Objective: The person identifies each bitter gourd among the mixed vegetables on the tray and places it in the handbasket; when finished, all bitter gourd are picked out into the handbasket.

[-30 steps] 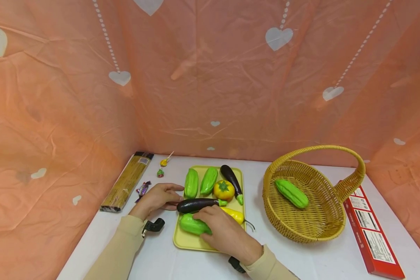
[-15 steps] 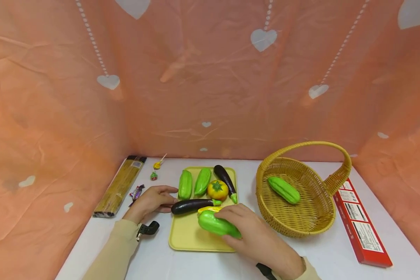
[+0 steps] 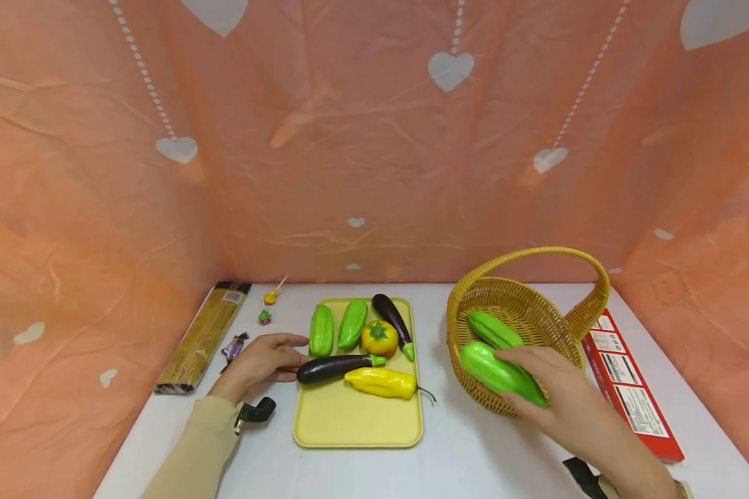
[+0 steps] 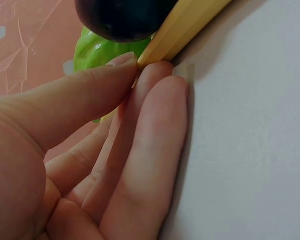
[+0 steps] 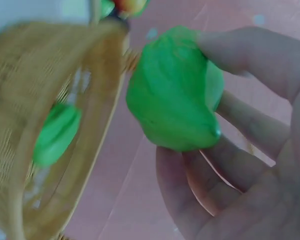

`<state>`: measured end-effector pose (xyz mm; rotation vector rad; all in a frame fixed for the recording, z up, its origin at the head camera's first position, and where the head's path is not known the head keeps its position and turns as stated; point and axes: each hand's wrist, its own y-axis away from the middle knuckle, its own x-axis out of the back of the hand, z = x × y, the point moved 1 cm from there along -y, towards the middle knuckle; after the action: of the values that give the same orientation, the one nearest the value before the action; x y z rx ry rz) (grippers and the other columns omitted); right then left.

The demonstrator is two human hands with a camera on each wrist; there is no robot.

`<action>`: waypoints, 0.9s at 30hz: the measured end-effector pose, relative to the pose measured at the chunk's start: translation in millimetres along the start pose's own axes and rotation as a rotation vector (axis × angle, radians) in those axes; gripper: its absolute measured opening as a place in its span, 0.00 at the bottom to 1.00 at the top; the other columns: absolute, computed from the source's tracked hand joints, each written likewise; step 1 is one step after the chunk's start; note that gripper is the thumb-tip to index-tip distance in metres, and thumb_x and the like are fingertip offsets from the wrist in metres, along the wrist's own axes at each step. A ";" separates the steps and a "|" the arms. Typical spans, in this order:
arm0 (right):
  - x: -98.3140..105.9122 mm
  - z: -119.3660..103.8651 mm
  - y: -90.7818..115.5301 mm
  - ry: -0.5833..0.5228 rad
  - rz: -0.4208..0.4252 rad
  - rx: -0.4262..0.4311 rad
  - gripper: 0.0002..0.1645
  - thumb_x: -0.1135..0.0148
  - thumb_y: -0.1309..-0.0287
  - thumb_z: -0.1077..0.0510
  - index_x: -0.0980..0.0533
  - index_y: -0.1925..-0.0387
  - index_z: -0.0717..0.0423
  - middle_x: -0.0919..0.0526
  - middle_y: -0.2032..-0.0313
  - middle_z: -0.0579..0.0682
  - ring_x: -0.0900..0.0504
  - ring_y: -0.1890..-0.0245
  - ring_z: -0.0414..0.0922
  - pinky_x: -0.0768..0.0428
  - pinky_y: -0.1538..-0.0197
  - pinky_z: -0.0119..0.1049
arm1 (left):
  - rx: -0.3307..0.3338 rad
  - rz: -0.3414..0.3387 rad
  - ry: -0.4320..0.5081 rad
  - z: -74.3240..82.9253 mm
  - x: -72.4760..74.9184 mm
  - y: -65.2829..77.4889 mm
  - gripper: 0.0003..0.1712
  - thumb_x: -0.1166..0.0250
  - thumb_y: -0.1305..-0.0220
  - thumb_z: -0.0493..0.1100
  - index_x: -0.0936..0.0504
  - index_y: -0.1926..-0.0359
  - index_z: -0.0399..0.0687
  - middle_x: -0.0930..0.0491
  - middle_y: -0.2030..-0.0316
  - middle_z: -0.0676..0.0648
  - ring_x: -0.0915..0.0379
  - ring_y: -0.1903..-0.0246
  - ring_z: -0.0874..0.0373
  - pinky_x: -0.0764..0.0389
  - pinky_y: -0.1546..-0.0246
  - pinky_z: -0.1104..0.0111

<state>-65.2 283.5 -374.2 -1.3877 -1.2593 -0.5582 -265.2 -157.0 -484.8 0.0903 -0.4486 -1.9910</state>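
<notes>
My right hand (image 3: 555, 388) holds a ribbed green gourd (image 5: 172, 95) between thumb and fingers, over the front rim of the wicker basket (image 3: 458, 333). Inside the basket lies a second green gourd (image 3: 494, 328). At the left edge of the yellow tray (image 3: 358, 430), my left hand (image 3: 265, 364) pinches the tray's rim, thumb above and fingers at the side, as the left wrist view shows. On the tray lie a dark eggplant (image 3: 333, 369) close to that hand, another eggplant (image 3: 392, 320), a yellow pepper (image 3: 381, 382), an orange-yellow persimmon-like fruit (image 3: 379, 338) and two green gourds (image 3: 321, 331).
The basket's tall handle (image 3: 537, 251) arches over it. To its right is a long red box (image 3: 636, 395). A pack of brown sticks (image 3: 202, 339), a purple-wrapped candy (image 3: 234, 346) and two lollipops (image 3: 270, 298) lie left of the tray. A pink cloth (image 3: 349, 138) hangs behind the table.
My right hand has lifted the gourd off the tray's front and carried it right to the basket, uncovering the yellow pepper. My left hand stays at the tray's edge.
</notes>
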 end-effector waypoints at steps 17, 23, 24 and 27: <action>4.4 78.7 -30.7 0.066 -0.055 -0.081 0.30 0.25 0.49 0.59 0.22 0.42 0.58 0.15 0.51 0.58 0.19 0.50 0.57 0.20 0.50 0.56 | 0.000 0.007 -0.046 -4.4 0.0 1.3 0.27 0.34 0.33 0.39 0.26 0.34 0.38 0.13 0.55 0.43 0.15 0.59 0.55 0.12 0.58 0.63; 4.9 84.7 -56.0 0.072 -0.160 -0.124 0.29 0.29 0.44 0.57 0.24 0.40 0.60 0.17 0.46 0.63 0.21 0.44 0.62 0.23 0.42 0.62 | -0.006 0.009 -0.042 -3.3 2.1 0.5 0.28 0.34 0.32 0.40 0.27 0.33 0.38 0.12 0.55 0.42 0.15 0.59 0.54 0.12 0.58 0.63; 4.0 85.8 -59.8 0.074 -0.173 -0.134 0.29 0.29 0.43 0.57 0.24 0.40 0.60 0.17 0.46 0.63 0.21 0.43 0.62 0.23 0.42 0.62 | -0.008 0.006 -0.040 -2.9 2.2 0.4 0.28 0.35 0.32 0.40 0.27 0.33 0.38 0.12 0.55 0.43 0.15 0.59 0.54 0.12 0.58 0.63; -0.1 89.4 -68.4 0.081 -0.207 -0.168 0.29 0.31 0.42 0.56 0.24 0.39 0.62 0.18 0.45 0.63 0.21 0.44 0.61 0.23 0.42 0.61 | -0.010 -0.001 -0.033 -1.7 2.2 -0.8 0.28 0.35 0.32 0.39 0.27 0.33 0.38 0.13 0.55 0.43 0.15 0.59 0.54 0.12 0.57 0.63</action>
<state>-154.8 351.5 -370.1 -1.3656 -1.3226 -0.8712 -266.5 -159.1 -486.4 0.0516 -0.4597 -1.9981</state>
